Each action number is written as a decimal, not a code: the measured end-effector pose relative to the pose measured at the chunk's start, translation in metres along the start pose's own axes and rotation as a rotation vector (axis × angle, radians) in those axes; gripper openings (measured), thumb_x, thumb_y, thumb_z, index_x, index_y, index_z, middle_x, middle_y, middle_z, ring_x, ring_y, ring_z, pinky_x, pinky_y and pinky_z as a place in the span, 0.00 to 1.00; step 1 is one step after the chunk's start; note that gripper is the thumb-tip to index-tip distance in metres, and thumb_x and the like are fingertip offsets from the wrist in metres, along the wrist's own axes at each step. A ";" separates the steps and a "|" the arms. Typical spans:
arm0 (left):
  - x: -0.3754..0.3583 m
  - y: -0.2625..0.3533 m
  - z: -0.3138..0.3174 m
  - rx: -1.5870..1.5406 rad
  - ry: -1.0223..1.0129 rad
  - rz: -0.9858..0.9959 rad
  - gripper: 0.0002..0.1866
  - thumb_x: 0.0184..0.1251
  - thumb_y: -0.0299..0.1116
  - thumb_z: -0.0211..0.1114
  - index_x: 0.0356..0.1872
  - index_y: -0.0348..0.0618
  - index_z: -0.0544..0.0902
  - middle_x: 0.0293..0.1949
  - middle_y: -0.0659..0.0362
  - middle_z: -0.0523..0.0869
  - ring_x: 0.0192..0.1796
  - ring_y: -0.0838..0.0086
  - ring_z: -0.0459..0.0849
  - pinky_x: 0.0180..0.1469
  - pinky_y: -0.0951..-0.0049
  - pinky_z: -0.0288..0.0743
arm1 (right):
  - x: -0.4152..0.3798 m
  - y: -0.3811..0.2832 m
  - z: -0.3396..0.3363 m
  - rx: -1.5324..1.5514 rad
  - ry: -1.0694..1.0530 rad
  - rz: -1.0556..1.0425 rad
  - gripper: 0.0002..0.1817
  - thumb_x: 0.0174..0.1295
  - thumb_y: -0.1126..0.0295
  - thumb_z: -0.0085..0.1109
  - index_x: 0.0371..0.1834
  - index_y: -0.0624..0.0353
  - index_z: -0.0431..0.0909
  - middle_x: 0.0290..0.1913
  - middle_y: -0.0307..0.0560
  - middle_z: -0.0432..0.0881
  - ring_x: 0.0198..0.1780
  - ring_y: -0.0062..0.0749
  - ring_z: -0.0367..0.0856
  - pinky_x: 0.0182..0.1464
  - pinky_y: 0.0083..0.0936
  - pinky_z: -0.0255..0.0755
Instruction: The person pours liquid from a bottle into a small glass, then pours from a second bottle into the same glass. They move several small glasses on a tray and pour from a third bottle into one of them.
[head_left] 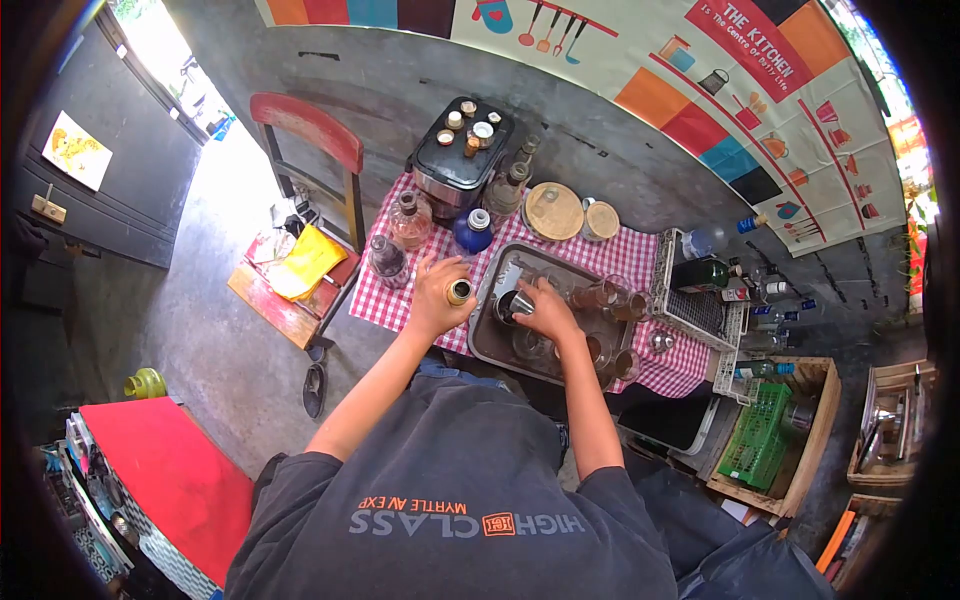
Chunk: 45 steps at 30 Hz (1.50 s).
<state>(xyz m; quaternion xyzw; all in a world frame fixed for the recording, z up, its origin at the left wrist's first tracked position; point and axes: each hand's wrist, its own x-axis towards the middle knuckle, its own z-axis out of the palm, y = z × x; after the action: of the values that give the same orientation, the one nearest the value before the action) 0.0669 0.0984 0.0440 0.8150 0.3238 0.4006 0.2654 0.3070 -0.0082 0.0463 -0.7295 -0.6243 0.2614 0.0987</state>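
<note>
My left hand point(437, 300) is wrapped round a bottle point(460, 291) whose uncapped, gold-rimmed mouth points up at me; most of its body is hidden by the fingers. Over the left part of a brown tray point(484, 335), my right hand point(549, 312) grips a small metal jigger point(521, 303), tilted, between thumb and fingers. Several clear glasses and glass mugs point(630, 304) stand in the tray to the right. Beyond my left hand are a blue bottle point(473, 232), a pinkish clear bottle point(410, 222) and a dark-topped bottle point(388, 260).
A black-topped appliance point(463, 145) carrying several caps stands at the back of the checked cloth point(370, 302). Round-lidded containers point(553, 211) sit by the wall. A wire rack point(690, 305) with bottles is at the right. A red chair point(310, 130) stands left.
</note>
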 end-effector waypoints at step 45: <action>0.115 0.130 -0.108 -0.114 -0.899 -0.100 0.08 0.52 0.31 0.68 0.30 0.39 0.87 0.28 0.42 0.87 0.35 0.44 0.87 0.42 0.52 0.80 | -0.094 -0.157 -0.111 0.511 0.631 -0.090 0.34 0.45 0.76 0.80 0.61 0.61 0.80 0.52 0.50 0.78 0.55 0.42 0.80 0.58 0.33 0.74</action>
<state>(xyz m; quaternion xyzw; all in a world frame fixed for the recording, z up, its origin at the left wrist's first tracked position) 0.0726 0.1177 0.2479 0.8755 0.1928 0.0109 0.4429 0.2206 -0.0473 0.2381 -0.6980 -0.5095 0.1668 0.4749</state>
